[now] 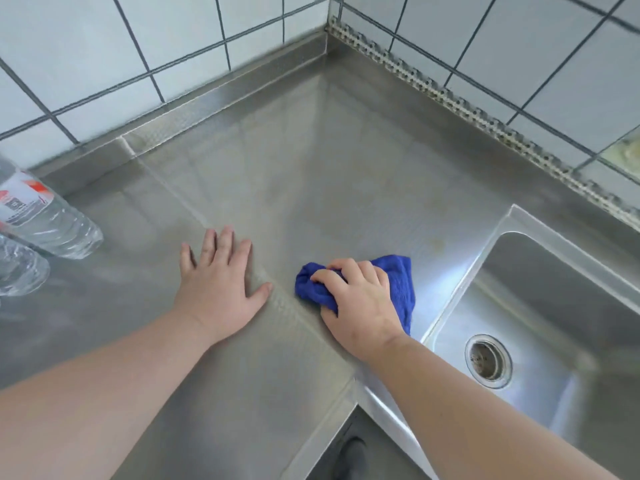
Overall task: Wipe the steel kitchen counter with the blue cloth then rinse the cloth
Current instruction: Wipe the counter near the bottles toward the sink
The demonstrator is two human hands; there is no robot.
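The steel kitchen counter [311,161] fills the corner under a tiled wall. A bunched blue cloth [401,282] lies on the counter just left of the sink. My right hand [360,303] presses down on the cloth, with its fingers curled over it. My left hand [218,285] rests flat on the counter to the left of the cloth, fingers spread, holding nothing. A diagonal seam in the steel runs between the two hands.
A steel sink [554,306] with a round drain [488,361] sits at the right. Two clear plastic water bottles [41,216] stand at the left edge. White tiled walls [173,39] meet at the back corner. The counter's front edge drops off at bottom centre.
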